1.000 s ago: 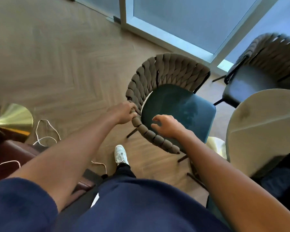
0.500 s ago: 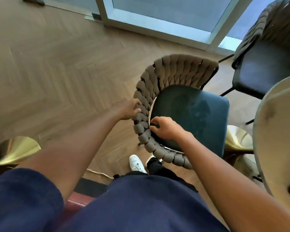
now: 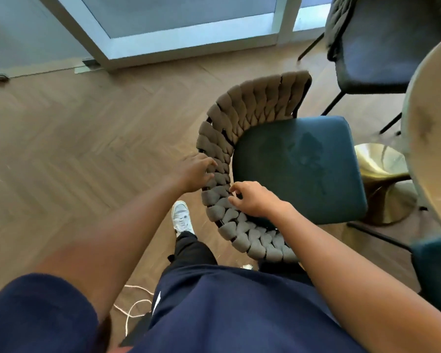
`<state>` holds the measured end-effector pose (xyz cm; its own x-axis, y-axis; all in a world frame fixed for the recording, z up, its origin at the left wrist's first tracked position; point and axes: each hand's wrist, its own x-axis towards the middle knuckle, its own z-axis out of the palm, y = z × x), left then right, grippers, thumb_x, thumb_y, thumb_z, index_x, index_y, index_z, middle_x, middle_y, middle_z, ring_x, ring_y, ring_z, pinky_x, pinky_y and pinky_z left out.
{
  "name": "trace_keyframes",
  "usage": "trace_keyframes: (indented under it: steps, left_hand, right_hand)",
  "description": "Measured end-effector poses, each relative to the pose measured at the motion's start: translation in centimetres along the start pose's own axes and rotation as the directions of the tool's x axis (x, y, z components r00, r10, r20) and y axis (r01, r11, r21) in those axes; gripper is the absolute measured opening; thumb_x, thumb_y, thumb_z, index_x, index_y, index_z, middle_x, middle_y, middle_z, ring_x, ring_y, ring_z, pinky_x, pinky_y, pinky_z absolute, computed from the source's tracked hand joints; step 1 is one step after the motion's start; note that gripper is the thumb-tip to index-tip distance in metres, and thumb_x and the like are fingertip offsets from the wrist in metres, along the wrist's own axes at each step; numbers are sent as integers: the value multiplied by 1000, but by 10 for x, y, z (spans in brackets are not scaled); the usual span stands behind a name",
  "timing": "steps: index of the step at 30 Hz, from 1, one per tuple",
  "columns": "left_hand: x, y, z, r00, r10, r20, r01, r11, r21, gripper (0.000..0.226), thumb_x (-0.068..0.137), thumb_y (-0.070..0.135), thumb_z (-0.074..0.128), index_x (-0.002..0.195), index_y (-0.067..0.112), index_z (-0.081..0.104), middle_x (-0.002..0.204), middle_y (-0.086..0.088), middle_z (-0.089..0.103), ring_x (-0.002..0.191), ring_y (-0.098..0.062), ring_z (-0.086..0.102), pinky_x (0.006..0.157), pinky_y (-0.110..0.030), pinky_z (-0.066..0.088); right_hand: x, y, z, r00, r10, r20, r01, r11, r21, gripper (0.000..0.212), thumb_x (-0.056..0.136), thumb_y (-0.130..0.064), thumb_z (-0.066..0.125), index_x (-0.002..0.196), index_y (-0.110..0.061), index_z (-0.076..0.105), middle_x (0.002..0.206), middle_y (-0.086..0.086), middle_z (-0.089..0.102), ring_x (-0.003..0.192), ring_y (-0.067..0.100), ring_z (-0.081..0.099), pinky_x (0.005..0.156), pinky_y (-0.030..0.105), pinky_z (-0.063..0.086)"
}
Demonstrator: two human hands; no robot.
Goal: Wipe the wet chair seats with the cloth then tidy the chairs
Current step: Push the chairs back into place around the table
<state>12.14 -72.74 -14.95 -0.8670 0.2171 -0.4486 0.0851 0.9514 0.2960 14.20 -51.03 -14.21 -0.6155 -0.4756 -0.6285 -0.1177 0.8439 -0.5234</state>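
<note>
Both hands hold the woven grey backrest [image 3: 222,159] of the nearer chair [image 3: 278,169]: the left hand [image 3: 194,173] has its fingers curled over the outer side of the braided band, and the right hand [image 3: 252,200] grips the band from the seat side, fingers bent round its inner edge. The chair's teal seat [image 3: 301,169] shows a darker, damp-looking patch near its middle and sits just beside the pale round worktop [image 3: 428,128] with its gold base [image 3: 382,182]. A second chair [image 3: 372,44] with a dark seat stands farther off by the glass door [image 3: 163,14]. A white shoe [image 3: 181,216] rests on the herringbone wood floor [image 3: 74,149]. No lettering or brand mark can be read anywhere.
</note>
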Motion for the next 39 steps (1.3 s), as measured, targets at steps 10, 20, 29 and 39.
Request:
trace_keyframes:
  steps: [10, 20, 29, 39]
  left_hand:
    - [75, -66, -27, 818, 480, 317, -565, 773, 287, 36, 102, 34, 55, 136, 22, 57, 145, -3, 52, 145, -27, 34, 121, -44, 25]
    - [95, -82, -52, 588, 614, 527, -809, 456, 371, 57, 97, 32, 64, 149, 29, 42, 157, -1, 40, 149, -26, 28, 122, -44, 19]
    - [124, -86, -61, 513, 617, 597, -852, 281, 442, 67, 91, 26, 73, 150, 30, 42, 154, -1, 44, 144, -28, 37, 117, -46, 33]
    - [177, -76, -31, 145, 602, 785, -965, -89, 247, 66, 97, 44, 60, 153, 24, 32, 153, -7, 45, 141, -29, 43, 116, -43, 33]
  right_hand:
    - [53, -64, 40, 917, 385, -100, -333, 881, 337, 35, 100, -44, 53, 130, -27, 58, 120, 0, 64, 99, 19, 63, 87, 43, 57]
    - [76, -113, 89, 729, 659, -185, -446, 662, 602, 32, 89, -32, 64, 119, -25, 57, 103, -5, 56, 96, 25, 58, 84, 43, 54]
    - [87, -121, 108, 635, 739, -225, -470, 600, 647, 49, 84, -37, 64, 130, -25, 52, 127, 2, 59, 115, 29, 56, 95, 45, 50]
    - [129, -123, 96, 498, 850, -172, -574, 472, 669, 66, 84, -65, 65, 138, -31, 49, 135, 0, 57, 123, 30, 54, 97, 44, 43]
